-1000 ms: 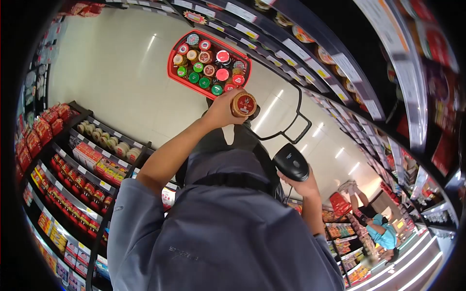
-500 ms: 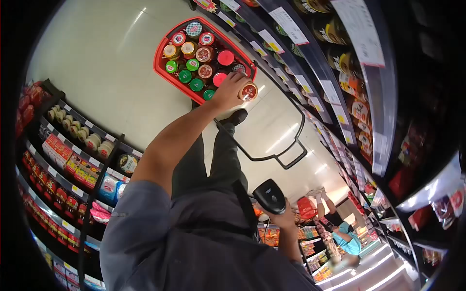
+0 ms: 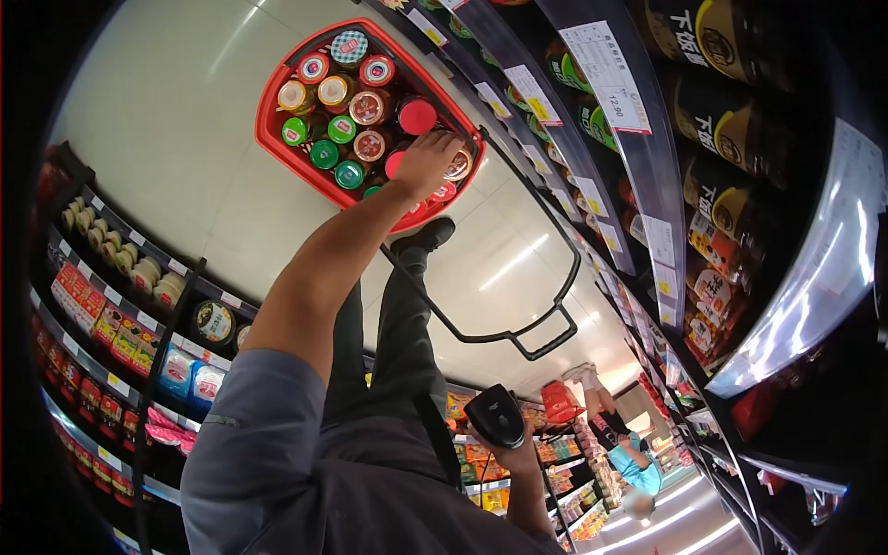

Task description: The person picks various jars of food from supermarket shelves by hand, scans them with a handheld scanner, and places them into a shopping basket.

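My left hand [image 3: 430, 165] reaches into the red shopping basket [image 3: 268, 120], its fingers closed around a jar with a reddish-brown lid [image 3: 460, 166]. That jar is at the basket's right end, beside a red-lidded jar [image 3: 416, 117]; my hand hides part of it. Several other jars stand upright in the basket, with green, white, brown and checked lids, such as a green-lidded jar [image 3: 324, 154]. Low in front of my body, my right hand [image 3: 513, 449] grips a black barcode scanner [image 3: 497, 414] with a cord hanging from it.
The basket's black pull handle [image 3: 546, 347] extends over the tiled floor. Price-tagged shelves [image 3: 638, 176] of jars rise on the right; another stocked shelf [image 3: 139, 314] is on the left. A person in a turquoise top [image 3: 638, 467] is farther down the aisle beside a red basket [image 3: 560, 402].
My left hand has moved the jar from beyond the basket's rim down into its right end. The scanner in my right hand has shifted slightly left and lower in view.
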`<state>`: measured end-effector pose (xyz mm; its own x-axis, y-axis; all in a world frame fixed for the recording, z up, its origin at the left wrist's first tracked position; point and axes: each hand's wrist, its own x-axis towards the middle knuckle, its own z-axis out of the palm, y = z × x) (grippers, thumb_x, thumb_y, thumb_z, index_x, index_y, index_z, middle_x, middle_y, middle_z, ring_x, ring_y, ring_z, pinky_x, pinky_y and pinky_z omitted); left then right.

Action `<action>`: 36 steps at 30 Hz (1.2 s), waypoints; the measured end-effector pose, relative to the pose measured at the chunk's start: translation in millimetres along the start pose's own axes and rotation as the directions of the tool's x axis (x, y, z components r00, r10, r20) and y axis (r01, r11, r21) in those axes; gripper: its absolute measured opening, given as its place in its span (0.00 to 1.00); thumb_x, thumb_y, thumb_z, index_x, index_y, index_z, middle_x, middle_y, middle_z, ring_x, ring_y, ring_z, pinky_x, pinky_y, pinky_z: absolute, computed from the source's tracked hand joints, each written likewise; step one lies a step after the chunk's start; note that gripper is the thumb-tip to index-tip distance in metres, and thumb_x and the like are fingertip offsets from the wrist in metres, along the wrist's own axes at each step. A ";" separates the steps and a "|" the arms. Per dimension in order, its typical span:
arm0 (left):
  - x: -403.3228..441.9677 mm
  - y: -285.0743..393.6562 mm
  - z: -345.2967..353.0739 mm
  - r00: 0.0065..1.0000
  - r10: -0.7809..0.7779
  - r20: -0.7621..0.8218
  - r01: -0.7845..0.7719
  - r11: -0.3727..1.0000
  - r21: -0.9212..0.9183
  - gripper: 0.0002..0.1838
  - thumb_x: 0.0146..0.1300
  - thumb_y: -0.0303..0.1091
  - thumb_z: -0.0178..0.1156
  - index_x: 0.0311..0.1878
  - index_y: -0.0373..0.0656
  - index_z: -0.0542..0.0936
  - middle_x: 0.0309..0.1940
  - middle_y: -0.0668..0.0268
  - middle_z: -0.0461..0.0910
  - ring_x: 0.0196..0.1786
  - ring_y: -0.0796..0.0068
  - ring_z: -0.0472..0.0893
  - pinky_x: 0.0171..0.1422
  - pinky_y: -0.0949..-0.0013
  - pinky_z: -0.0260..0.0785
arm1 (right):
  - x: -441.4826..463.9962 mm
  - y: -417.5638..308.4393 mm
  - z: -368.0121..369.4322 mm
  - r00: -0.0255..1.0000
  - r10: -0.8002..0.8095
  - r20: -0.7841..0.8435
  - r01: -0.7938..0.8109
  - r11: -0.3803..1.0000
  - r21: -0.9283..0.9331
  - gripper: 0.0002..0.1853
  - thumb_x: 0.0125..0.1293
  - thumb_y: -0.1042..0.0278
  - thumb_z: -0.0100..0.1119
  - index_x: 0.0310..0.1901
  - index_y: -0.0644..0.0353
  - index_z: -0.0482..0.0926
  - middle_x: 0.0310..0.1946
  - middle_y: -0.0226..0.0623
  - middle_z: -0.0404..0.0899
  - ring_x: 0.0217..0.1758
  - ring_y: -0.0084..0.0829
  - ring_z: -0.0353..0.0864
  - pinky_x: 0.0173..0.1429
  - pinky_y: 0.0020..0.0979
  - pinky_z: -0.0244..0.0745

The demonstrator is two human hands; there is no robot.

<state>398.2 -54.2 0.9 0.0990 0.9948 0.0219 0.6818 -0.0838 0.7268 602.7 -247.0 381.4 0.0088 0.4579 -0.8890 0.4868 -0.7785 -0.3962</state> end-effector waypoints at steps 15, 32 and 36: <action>25.4 -20.9 29.2 0.991 -0.019 0.135 -0.033 0.928 0.371 0.24 0.57 0.31 0.53 0.59 0.45 0.69 0.59 0.64 0.73 0.68 0.62 0.63 0.70 0.49 0.52 | 22.4 49.9 -17.2 0.996 -0.076 0.044 0.080 0.990 -0.119 0.25 0.42 0.73 0.76 0.44 0.65 0.76 0.34 0.41 0.83 0.40 0.35 0.85 0.41 0.33 0.77; -8.8 9.2 -12.7 0.977 -0.046 0.206 -0.091 0.789 0.608 0.28 0.62 0.35 0.49 0.67 0.38 0.64 0.67 0.56 0.62 0.72 0.59 0.57 0.73 0.46 0.49 | -3.0 37.3 -2.3 0.977 -0.173 -0.127 0.147 0.970 -0.191 0.24 0.41 0.70 0.77 0.41 0.64 0.77 0.31 0.43 0.81 0.35 0.44 0.83 0.39 0.39 0.76; -56.1 32.5 -55.0 0.979 -0.007 0.202 -0.053 0.955 0.290 0.33 0.52 0.31 0.58 0.64 0.37 0.65 0.64 0.53 0.63 0.70 0.55 0.60 0.70 0.50 0.56 | -19.4 83.6 -3.8 0.958 -0.230 -0.169 0.139 0.895 -0.424 0.22 0.44 0.65 0.76 0.40 0.63 0.78 0.30 0.46 0.80 0.37 0.50 0.81 0.40 0.47 0.74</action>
<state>374.9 -109.7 61.1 0.2387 0.9634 -0.1220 0.8565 -0.1497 0.4939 646.6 -319.4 366.4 0.0446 0.6904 -0.7221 0.8074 -0.4506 -0.3809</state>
